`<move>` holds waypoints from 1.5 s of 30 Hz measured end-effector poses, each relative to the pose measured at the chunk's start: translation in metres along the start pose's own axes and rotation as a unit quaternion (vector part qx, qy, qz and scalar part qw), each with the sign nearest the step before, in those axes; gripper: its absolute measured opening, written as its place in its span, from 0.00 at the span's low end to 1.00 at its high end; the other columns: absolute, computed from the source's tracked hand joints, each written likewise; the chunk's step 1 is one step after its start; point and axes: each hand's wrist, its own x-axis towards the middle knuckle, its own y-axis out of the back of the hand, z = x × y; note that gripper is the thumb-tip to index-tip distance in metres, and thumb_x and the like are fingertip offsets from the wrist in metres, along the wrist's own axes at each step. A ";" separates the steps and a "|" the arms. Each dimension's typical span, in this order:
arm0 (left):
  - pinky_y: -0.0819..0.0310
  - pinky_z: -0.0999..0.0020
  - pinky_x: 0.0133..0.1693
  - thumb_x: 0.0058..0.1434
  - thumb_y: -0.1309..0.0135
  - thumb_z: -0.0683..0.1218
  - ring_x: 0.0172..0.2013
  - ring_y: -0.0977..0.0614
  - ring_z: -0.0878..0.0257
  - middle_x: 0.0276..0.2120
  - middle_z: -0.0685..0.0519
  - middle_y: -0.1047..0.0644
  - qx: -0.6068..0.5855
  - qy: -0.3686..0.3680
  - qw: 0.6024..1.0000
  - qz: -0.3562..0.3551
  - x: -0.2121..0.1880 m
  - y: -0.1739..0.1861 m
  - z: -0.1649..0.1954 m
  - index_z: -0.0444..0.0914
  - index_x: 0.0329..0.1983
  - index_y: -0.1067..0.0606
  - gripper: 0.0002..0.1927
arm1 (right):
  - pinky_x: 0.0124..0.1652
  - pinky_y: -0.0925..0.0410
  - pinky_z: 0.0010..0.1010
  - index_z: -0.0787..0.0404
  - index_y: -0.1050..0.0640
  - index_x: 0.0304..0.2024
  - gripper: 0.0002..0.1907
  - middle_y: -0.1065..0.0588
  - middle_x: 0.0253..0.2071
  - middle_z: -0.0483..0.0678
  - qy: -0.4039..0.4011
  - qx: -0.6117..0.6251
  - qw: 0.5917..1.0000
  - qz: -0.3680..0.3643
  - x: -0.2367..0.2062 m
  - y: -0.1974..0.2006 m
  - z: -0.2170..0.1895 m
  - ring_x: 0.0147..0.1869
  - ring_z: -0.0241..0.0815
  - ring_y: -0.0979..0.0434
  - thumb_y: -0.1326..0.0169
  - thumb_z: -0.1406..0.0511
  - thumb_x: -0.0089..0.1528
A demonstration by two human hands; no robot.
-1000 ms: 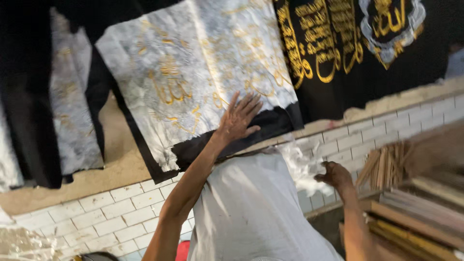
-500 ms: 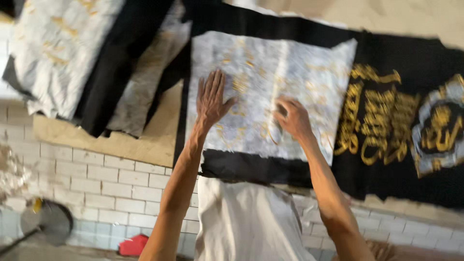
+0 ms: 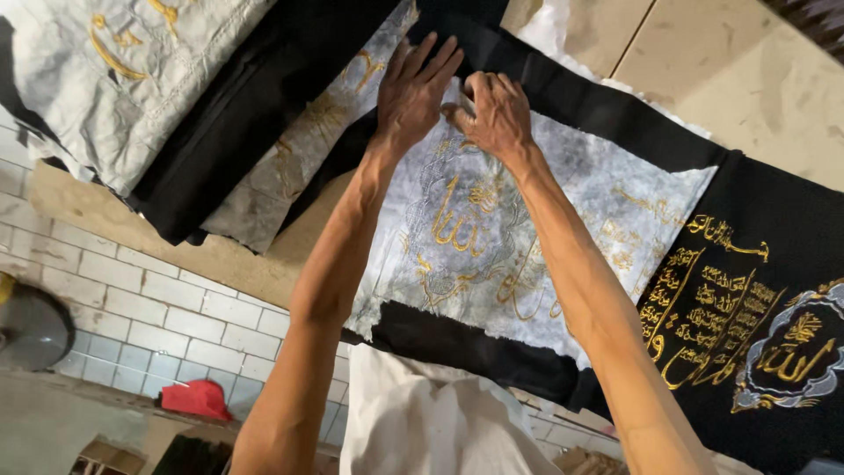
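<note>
Both hands at the far edge of the backing sheet

Now both hands work at the far edge of a pale grey, crinkled backing sheet [image 3: 527,237] that lies over a black cloth panel with gold embroidery [image 3: 747,299] on the desk [image 3: 738,79]. The left hand [image 3: 418,88] lies flat with fingers spread, pressing down on the sheet's upper edge where it meets the black cloth. The right hand [image 3: 497,110] sits just beside it, almost touching, with fingers curled and the fingertips pinched on the sheet's edge; whether any of the sheet is lifted in that pinch I cannot tell.

As I judge it, the step in hand is starting to peel the grey backing away from the embroidered cloth. The next move would call for a firm hold-down with the flat hand and a slow, even pull with the pinching one, since the sheet looks thin and likely to tear.

A second grey-backed black panel [image 3: 176,97] lies to the left, overlapping the first. No container shows on the desk. Below its white tiled front [image 3: 132,308], a red object [image 3: 198,398] lies on the floor; what it is stays unclear.
</note>
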 end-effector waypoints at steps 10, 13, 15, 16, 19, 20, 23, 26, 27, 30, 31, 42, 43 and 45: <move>0.53 0.52 0.74 0.71 0.50 0.41 0.74 0.39 0.59 0.72 0.59 0.33 0.038 0.018 0.999 -0.005 -0.006 -0.022 -0.006 0.45 0.72 0.29 0.25 | 0.35 0.38 0.39 0.55 0.28 0.22 0.14 0.31 0.23 0.45 0.208 -0.082 0.974 -0.021 -0.027 -0.012 0.012 0.35 0.45 0.31 0.43 0.63 0.63; 0.53 0.52 0.73 0.73 0.51 0.42 0.73 0.39 0.59 0.71 0.60 0.33 0.024 0.015 1.000 0.011 -0.006 -0.025 -0.005 0.44 0.71 0.29 0.23 | 0.35 0.39 0.37 0.55 0.28 0.21 0.21 0.33 0.21 0.42 0.207 -0.106 0.971 -0.048 -0.045 -0.007 0.028 0.32 0.42 0.33 0.41 0.60 0.69; 0.53 0.53 0.75 0.75 0.51 0.42 0.74 0.39 0.59 0.72 0.61 0.33 0.014 0.008 0.999 0.038 -0.007 -0.025 -0.005 0.44 0.71 0.28 0.21 | 0.36 0.39 0.36 0.52 0.27 0.22 0.21 0.33 0.23 0.40 0.212 -0.159 0.963 -0.052 -0.053 0.003 0.058 0.32 0.40 0.35 0.43 0.65 0.71; 0.53 0.52 0.74 0.75 0.51 0.42 0.74 0.39 0.59 0.72 0.60 0.33 0.010 0.001 0.999 0.039 -0.007 -0.024 -0.004 0.43 0.71 0.28 0.21 | 0.36 0.38 0.37 0.53 0.27 0.22 0.17 0.32 0.24 0.41 0.217 -0.151 0.963 -0.059 -0.063 0.013 0.073 0.33 0.42 0.33 0.42 0.62 0.66; 0.52 0.50 0.72 0.74 0.50 0.42 0.73 0.38 0.57 0.72 0.57 0.32 0.003 -0.015 0.999 0.042 -0.007 -0.020 -0.005 0.41 0.71 0.28 0.22 | 0.39 0.34 0.40 0.50 0.22 0.23 0.05 0.30 0.25 0.44 0.168 -0.101 0.977 -0.088 -0.113 0.050 0.132 0.36 0.46 0.30 0.42 0.64 0.55; 0.52 0.49 0.72 0.74 0.50 0.42 0.73 0.38 0.56 0.72 0.56 0.32 0.007 -0.017 0.999 0.040 -0.007 -0.018 -0.006 0.41 0.71 0.28 0.22 | 0.41 0.33 0.39 0.50 0.20 0.27 0.05 0.26 0.30 0.42 0.170 -0.152 0.968 -0.101 -0.131 0.067 0.149 0.39 0.43 0.28 0.41 0.64 0.58; 0.53 0.45 0.71 0.69 0.48 0.41 0.73 0.38 0.55 0.71 0.53 0.31 0.057 -0.033 0.998 0.018 -0.007 -0.016 -0.003 0.39 0.70 0.27 0.24 | 0.47 0.30 0.39 0.56 0.21 0.31 0.11 0.23 0.36 0.46 -0.021 -0.213 0.966 -0.147 -0.164 0.087 0.169 0.47 0.45 0.24 0.38 0.58 0.64; 0.54 0.45 0.75 0.71 0.48 0.41 0.75 0.38 0.58 0.71 0.57 0.32 0.017 -0.102 0.993 0.057 -0.002 -0.024 0.013 0.44 0.68 0.27 0.22 | 0.57 0.29 0.44 0.58 0.20 0.39 0.08 0.21 0.50 0.51 -0.030 -0.082 0.996 0.006 -0.156 0.077 0.153 0.57 0.53 0.23 0.37 0.63 0.60; 0.54 0.46 0.77 0.73 0.48 0.42 0.75 0.39 0.60 0.71 0.59 0.33 -0.017 -0.127 0.989 0.071 -0.001 -0.028 0.021 0.47 0.67 0.27 0.20 | 0.58 0.30 0.45 0.60 0.22 0.47 0.14 0.23 0.53 0.53 -0.018 -0.030 0.999 0.015 -0.144 0.068 0.142 0.59 0.57 0.24 0.37 0.64 0.60; 0.54 0.48 0.76 0.66 0.51 0.39 0.75 0.38 0.59 0.74 0.56 0.33 0.023 -0.123 0.989 -0.077 0.002 -0.046 0.058 0.45 0.70 0.27 0.28 | 0.59 0.28 0.47 0.60 0.26 0.54 0.22 0.25 0.60 0.55 0.037 0.015 0.998 0.039 -0.104 0.040 0.107 0.61 0.58 0.24 0.37 0.65 0.58; 0.54 0.46 0.75 0.68 0.51 0.42 0.75 0.39 0.57 0.74 0.54 0.34 -0.003 -0.083 0.994 -0.067 0.003 -0.052 0.070 0.43 0.71 0.29 0.26 | 0.52 0.28 0.47 0.61 0.26 0.53 0.23 0.26 0.56 0.56 0.031 -0.003 0.999 0.031 -0.097 0.035 0.100 0.56 0.58 0.23 0.35 0.62 0.58; 0.63 0.37 0.72 0.74 0.53 0.54 0.75 0.44 0.50 0.76 0.53 0.42 0.005 -0.001 0.997 -0.074 -0.001 -0.061 0.096 0.43 0.77 0.39 0.30 | 0.23 0.30 0.36 0.53 0.22 0.32 0.06 0.26 0.26 0.44 0.101 -0.108 0.986 -0.075 -0.165 0.036 0.117 0.25 0.43 0.22 0.43 0.62 0.65; 0.63 0.37 0.72 0.75 0.54 0.54 0.75 0.44 0.51 0.77 0.54 0.42 0.013 -0.006 0.998 -0.067 -0.001 -0.062 0.097 0.44 0.78 0.39 0.29 | 0.23 0.30 0.35 0.53 0.21 0.34 0.07 0.25 0.27 0.44 0.073 -0.121 0.988 -0.061 -0.185 0.043 0.125 0.26 0.43 0.22 0.43 0.60 0.65; 0.64 0.38 0.73 0.78 0.55 0.53 0.76 0.45 0.52 0.77 0.55 0.42 0.030 -0.006 0.998 -0.054 -0.001 -0.063 0.098 0.45 0.79 0.39 0.28 | 0.23 0.30 0.30 0.54 0.20 0.39 0.06 0.24 0.30 0.43 0.059 -0.176 0.981 -0.058 -0.225 0.063 0.148 0.27 0.39 0.22 0.44 0.60 0.68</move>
